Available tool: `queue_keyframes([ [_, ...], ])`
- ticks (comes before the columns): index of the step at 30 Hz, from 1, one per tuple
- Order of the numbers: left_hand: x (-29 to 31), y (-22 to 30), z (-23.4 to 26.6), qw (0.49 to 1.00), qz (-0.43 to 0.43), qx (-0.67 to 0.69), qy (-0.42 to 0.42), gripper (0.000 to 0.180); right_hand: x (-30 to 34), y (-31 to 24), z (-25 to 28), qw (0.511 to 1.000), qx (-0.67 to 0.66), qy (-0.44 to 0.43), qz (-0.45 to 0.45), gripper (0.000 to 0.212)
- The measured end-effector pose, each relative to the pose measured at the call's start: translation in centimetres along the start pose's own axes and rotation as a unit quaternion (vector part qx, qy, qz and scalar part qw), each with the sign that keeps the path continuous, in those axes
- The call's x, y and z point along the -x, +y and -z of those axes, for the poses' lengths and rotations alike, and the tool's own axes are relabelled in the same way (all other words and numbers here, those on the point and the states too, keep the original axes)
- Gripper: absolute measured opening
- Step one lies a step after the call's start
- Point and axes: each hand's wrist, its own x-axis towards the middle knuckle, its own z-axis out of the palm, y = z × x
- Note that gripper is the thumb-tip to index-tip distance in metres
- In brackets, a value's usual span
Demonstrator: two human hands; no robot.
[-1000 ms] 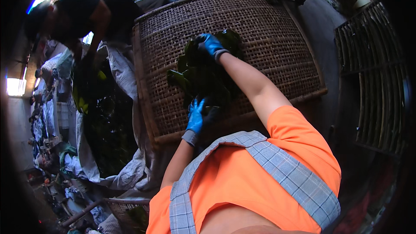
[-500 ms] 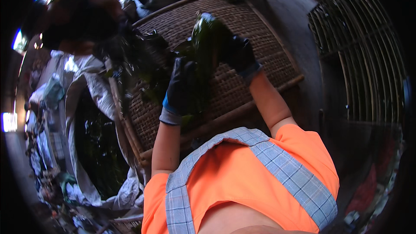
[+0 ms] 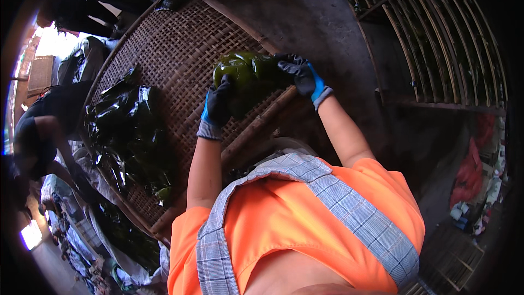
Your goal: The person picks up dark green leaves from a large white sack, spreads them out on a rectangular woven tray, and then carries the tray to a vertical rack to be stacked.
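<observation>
You had the wet green bundle (image 3: 248, 76) pinched between both gloved hands, lifted just over the near rim of the woven tray (image 3: 180, 49). Your left hand (image 3: 218, 106) closed on its lower left side; your right hand (image 3: 300, 76) gripped its right end. To do it well, you needed to support it from below and spread it beside the dark pile (image 3: 131, 131), not on top.
</observation>
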Motion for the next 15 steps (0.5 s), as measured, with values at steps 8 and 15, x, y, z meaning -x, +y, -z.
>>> queue_keyframes([
  [8,-4.6,-7.3,1.9,0.945,-0.224,-0.203,0.122,0.032,-1.7,7.1,6.9,0.973,-0.012,0.160,-0.164,0.021],
  [15,0.7,-4.4,0.3,0.745,-0.332,-0.511,0.272,0.039,0.2,3.0,3.8,0.960,0.084,0.266,-0.023,0.026],
])
